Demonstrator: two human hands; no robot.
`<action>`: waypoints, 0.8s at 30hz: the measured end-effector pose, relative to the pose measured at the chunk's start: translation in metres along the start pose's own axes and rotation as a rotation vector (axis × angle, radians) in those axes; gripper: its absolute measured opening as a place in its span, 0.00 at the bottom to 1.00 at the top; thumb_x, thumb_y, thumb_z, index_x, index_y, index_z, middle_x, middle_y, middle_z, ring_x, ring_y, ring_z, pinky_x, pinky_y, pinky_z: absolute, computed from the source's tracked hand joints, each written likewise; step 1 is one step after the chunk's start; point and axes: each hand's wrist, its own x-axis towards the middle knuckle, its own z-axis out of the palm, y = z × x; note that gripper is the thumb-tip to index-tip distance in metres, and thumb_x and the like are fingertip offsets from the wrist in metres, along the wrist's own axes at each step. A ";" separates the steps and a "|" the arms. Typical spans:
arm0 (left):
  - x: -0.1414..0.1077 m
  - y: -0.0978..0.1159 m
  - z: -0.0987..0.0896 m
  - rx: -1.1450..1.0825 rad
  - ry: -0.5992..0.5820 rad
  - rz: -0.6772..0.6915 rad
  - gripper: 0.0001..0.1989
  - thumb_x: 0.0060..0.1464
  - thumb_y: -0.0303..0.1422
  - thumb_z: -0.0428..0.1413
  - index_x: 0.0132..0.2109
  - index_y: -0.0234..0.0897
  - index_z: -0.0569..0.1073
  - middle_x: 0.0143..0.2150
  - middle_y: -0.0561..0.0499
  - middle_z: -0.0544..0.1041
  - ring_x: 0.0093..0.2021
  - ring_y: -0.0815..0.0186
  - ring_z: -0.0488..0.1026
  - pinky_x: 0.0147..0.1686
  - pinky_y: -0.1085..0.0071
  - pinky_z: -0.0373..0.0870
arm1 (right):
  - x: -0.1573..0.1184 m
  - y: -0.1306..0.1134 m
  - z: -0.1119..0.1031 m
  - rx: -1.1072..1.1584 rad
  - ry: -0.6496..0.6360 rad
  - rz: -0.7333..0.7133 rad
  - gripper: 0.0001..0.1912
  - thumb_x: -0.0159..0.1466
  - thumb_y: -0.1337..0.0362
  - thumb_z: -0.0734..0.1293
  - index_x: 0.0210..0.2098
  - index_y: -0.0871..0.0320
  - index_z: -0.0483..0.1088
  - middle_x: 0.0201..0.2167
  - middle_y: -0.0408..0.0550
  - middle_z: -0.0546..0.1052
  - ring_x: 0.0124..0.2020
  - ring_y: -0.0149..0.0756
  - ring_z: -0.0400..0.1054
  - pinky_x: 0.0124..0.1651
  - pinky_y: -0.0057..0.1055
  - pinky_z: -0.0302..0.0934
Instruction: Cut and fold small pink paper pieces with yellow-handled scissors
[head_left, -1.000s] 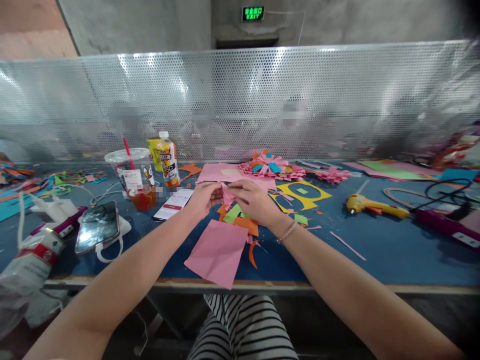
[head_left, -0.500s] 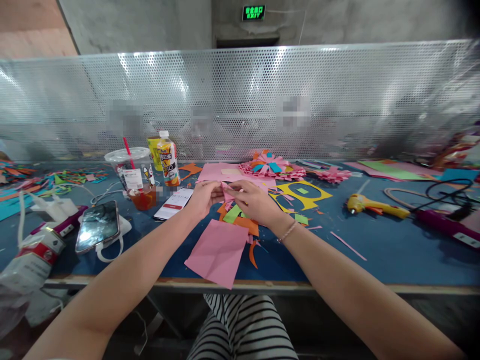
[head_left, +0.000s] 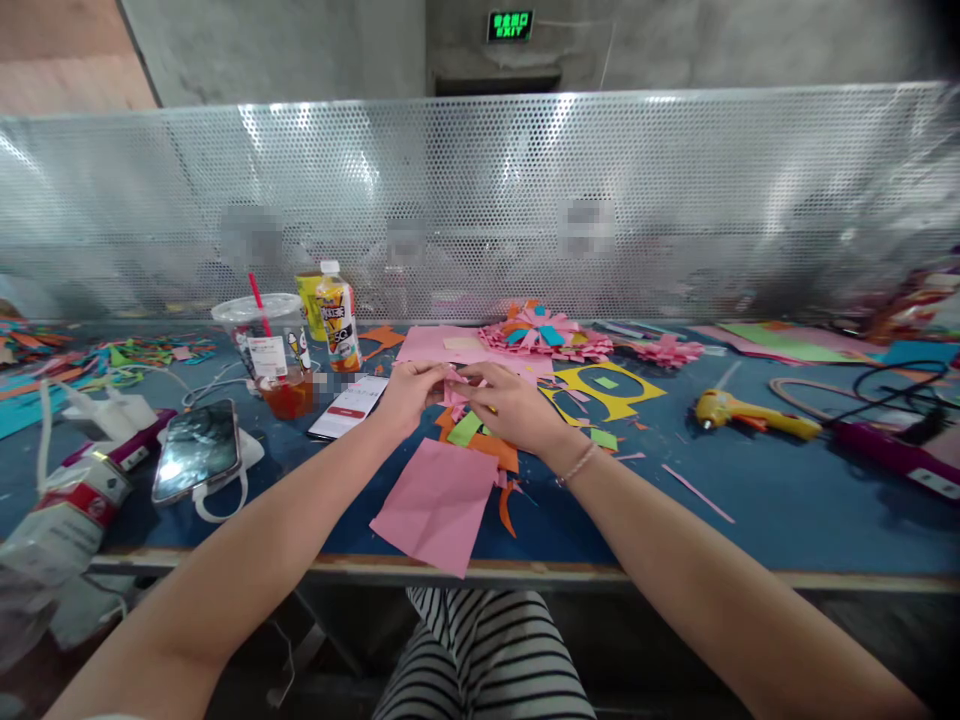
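Observation:
Between my left hand (head_left: 415,393) and my right hand (head_left: 511,403) is a small piece of pink paper (head_left: 454,383), pinched by the fingers of both. My fingers cover much of it, so its full shape is hidden. Green and orange paper scraps (head_left: 466,428) lie just beneath the hands. Closer to me, a creased pink paper sheet (head_left: 436,503) rests flat near the table's front edge. Beyond my hands sits a pink paper flower (head_left: 536,333) with blue and orange strips in its middle.
A yellow glue gun (head_left: 754,415) lies at right. Yellow paper with round cut-outs (head_left: 637,383) is beside my right hand. On the left are a plastic cup (head_left: 274,350), a drink bottle (head_left: 339,325) and two phones (head_left: 199,450). A perforated metal screen (head_left: 480,180) stands behind.
The fingers of both hands have shifted slightly around the small pink paper, which now shows a little lower between them. The things on the table stay in place.

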 end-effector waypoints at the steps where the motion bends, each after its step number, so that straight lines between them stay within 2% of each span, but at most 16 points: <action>1: 0.000 0.000 0.000 -0.001 0.003 0.003 0.08 0.36 0.32 0.61 0.27 0.30 0.75 0.24 0.50 0.75 0.25 0.71 0.70 0.27 0.73 0.67 | 0.000 0.000 0.000 0.002 -0.004 -0.001 0.17 0.61 0.70 0.57 0.46 0.56 0.71 0.45 0.53 0.70 0.45 0.38 0.64 0.47 0.37 0.64; 16: 0.002 -0.002 0.000 -0.038 0.006 0.026 0.09 0.34 0.33 0.63 0.26 0.32 0.75 0.22 0.52 0.74 0.23 0.71 0.69 0.25 0.74 0.65 | 0.000 -0.003 0.008 0.211 0.067 0.071 0.15 0.61 0.69 0.59 0.45 0.55 0.71 0.42 0.52 0.66 0.39 0.34 0.66 0.40 0.34 0.67; 24: -0.001 0.001 0.002 -0.049 0.013 0.017 0.07 0.35 0.32 0.62 0.25 0.33 0.74 0.20 0.53 0.72 0.22 0.72 0.68 0.23 0.75 0.64 | -0.001 -0.002 0.011 0.222 0.049 0.069 0.15 0.61 0.69 0.59 0.44 0.53 0.71 0.43 0.52 0.64 0.42 0.36 0.65 0.42 0.35 0.66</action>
